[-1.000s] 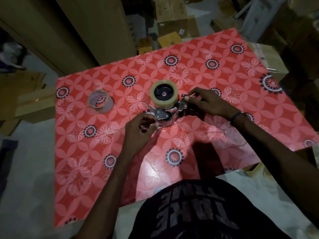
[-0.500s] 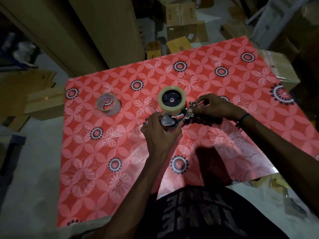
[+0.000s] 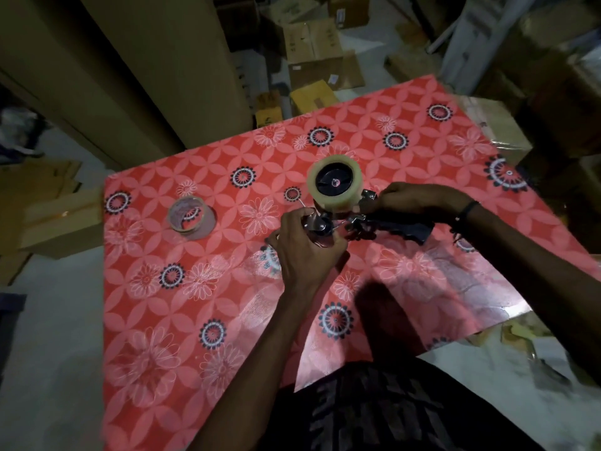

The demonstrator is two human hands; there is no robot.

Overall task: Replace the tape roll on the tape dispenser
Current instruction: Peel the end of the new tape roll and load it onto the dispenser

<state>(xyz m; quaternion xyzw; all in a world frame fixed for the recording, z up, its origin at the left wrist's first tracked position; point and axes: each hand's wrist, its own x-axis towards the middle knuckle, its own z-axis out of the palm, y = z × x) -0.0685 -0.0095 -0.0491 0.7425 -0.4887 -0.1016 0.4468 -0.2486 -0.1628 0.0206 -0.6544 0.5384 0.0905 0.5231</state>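
Red floral surface (image 3: pixel 227 320): full tape roll (image 3: pixel 335 185) seated on tape dispenser (image 3: pixel 357 219). Left hand (image 3: pixel 305 245) grips its metal head at 6 o'clock, right hand (image 3: pixel 413 201) pinches frame. Spent roll (image 3: pixel 190 218) at 9 o'clock. Threading apparently remains.

Shirt (image 3: pixel 374 415) lettering (seen upside down) — too dim to read.

Red flowered table (image 3: pixel 156 320). Tape dispenser (image 3: pixel 354 222) lying mid-table, full tape roll (image 3: pixel 335 185) mounted on its hub. Left hand (image 3: pixel 305 245) gripping the metal front end; right hand (image 3: pixel 413 200) curled on the frame just right of the roll. Nearly spent roll (image 3: pixel 190 218) well left. Cardboard boxes (image 3: pixel 313 48) far behind.
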